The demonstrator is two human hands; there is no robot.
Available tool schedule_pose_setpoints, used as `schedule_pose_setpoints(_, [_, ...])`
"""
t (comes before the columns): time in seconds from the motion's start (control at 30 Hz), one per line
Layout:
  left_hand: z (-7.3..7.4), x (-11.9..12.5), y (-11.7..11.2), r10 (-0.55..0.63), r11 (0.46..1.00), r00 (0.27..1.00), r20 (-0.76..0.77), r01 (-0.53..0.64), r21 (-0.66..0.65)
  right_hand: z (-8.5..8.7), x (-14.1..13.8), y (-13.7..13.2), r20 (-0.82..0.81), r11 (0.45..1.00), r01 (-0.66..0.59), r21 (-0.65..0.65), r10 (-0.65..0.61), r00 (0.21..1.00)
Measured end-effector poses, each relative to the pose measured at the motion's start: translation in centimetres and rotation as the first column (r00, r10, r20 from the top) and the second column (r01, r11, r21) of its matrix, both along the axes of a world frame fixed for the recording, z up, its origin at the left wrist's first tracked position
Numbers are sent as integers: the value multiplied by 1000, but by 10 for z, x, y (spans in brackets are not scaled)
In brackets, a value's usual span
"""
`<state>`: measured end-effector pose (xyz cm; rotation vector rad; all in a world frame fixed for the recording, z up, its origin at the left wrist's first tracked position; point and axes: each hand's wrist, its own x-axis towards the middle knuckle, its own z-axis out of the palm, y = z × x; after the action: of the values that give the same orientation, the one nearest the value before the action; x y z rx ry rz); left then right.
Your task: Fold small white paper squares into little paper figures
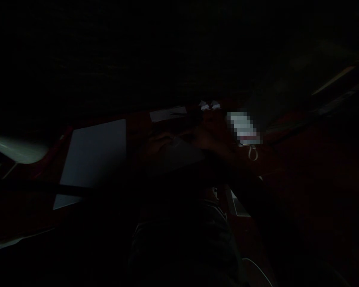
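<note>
In the head view, almost everything is sunk in darkness. The left hand [157, 144] and the right hand [208, 141] are at a grey sheet [184, 153], which lies between them; whether their fingers grasp it or only rest, I cannot tell. A large white sheet [97, 147] at left is partly lost in the dark. Beyond the hands lies a pale strip [164, 115]. At right, a pixelated object [244, 127] has a white loop [253, 160]; if it contains something, I cannot see.
</note>
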<state>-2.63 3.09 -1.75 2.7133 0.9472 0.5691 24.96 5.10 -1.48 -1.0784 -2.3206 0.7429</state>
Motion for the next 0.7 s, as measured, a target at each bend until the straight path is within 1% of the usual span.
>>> schedule_pose_setpoints(0.17, [0,1,-3,-28,994,999,31,31,-109,1,-1,0,35,1000,11,16,-11,999])
schedule_pose_setpoints(0.33, [2,4,-4,-43,987,999,30,47,-152,9,0,-5,66,1000,0,30,-2,998])
schedule_pose_setpoints(0.47, [-1,1,-1,-31,990,999,22,33,-139,12,2,-7,131,1000,18,-8,-17,991])
schedule_pose_setpoints(0.6, [-2,2,0,-43,993,999,4,43,-107,4,3,-3,46,1000,-17,-8,17,999])
schedule_pose_setpoints(0.7, [-2,5,-1,-12,996,1000,8,12,-90,-2,4,0,3,997,-77,-2,77,997])
